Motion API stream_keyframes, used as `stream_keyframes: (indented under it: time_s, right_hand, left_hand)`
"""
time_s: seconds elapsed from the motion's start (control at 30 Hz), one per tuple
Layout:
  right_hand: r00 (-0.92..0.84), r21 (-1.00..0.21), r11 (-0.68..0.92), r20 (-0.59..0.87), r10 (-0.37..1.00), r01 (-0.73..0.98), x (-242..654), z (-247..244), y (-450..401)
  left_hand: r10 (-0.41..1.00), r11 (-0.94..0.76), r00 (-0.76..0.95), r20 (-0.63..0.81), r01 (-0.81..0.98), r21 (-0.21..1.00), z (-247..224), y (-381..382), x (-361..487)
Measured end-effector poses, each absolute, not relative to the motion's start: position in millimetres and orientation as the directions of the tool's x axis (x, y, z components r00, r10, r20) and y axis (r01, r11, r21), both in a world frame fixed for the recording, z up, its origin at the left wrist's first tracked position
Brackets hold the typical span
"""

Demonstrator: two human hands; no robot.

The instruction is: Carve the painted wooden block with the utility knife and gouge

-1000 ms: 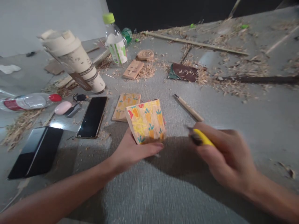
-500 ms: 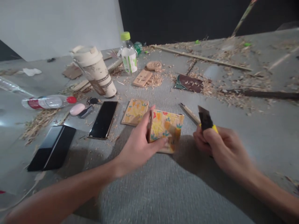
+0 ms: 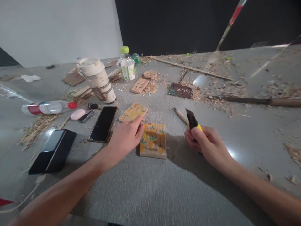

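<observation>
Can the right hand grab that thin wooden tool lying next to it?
Probably not easily: the thin wooden tool lies close by, but the right hand is already wrapped around the yellow cutter. It would likely have to put that down first.

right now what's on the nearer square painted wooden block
The block shows painted carrots, teal leaves and yellow marks; the bare left hand hides part of its upper left edge.

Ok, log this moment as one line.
left hand: beside front painted block, contact unclear | right hand: holding yellow-and-black knife | carving tool: lying partly behind right hand
</observation>
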State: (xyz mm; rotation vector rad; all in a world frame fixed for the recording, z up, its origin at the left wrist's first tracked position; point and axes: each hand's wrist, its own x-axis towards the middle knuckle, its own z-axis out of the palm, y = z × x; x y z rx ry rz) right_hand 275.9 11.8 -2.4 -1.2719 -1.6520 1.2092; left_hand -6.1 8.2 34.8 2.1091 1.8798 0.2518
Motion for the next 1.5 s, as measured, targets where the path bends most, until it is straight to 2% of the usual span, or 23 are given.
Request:
stream_keyframes:
  time_s: [0.1, 0.23, 0.33, 0.47, 0.5, 0.6, 0.73, 1.0, 1.5]
  right_hand:
    - [-0.263, -0.954, 0.07, -0.009, 0.965, 0.29, 277, -3, 11]
    - [-0.27, -0.954, 0.064, -0.018, 0.963, 0.293, 277, -1, 10]
    - [-0.277, -0.951, 0.066, -0.021, 0.961, 0.301, 278, 0, 8]
    - [-0.287, -0.948, 0.065, -0.028, 0.958, 0.311, 282, -3, 7]
    - [-0.287, -0.947, 0.063, -0.031, 0.957, 0.314, 283, -5, 6]
    - [-0.293, -0.946, 0.061, -0.037, 0.955, 0.319, 287, -8, 6]
    - [-0.303, -0.945, 0.056, -0.046, 0.952, 0.321, 289, -8, 6]
    - [-0.298, -0.945, 0.024, -0.078, 0.951, 0.325, 291, -11, 5]
    - [-0.279, -0.946, -0.011, -0.107, 0.954, 0.323, 288, -7, 5]
  left_hand:
    - [0.99, -0.099, 0.122, -0.066, 0.954, 0.284, 34, 7, -6]
    - [0.979, -0.147, 0.179, -0.098, 0.95, 0.275, 35, 7, -7]
    - [0.987, -0.133, 0.151, -0.057, 0.96, 0.245, 46, 12, -21]
    - [0.982, 0.056, -0.067, 0.179, 0.996, 0.064, 66, 26, -59]
    - [0.976, 0.088, -0.089, 0.2, 0.996, 0.013, 68, 29, -68]
    - [0.99, 0.108, -0.098, 0.104, 0.99, -0.094, 64, 37, -88]
    - [0.986, 0.159, -0.161, -0.028, 0.985, -0.064, 52, 44, -97]
    - [0.989, 0.099, -0.1, -0.112, 0.995, -0.015, 58, 44, -107]
    - [0.985, 0.144, -0.137, -0.105, 0.987, 0.064, 54, 52, -116]
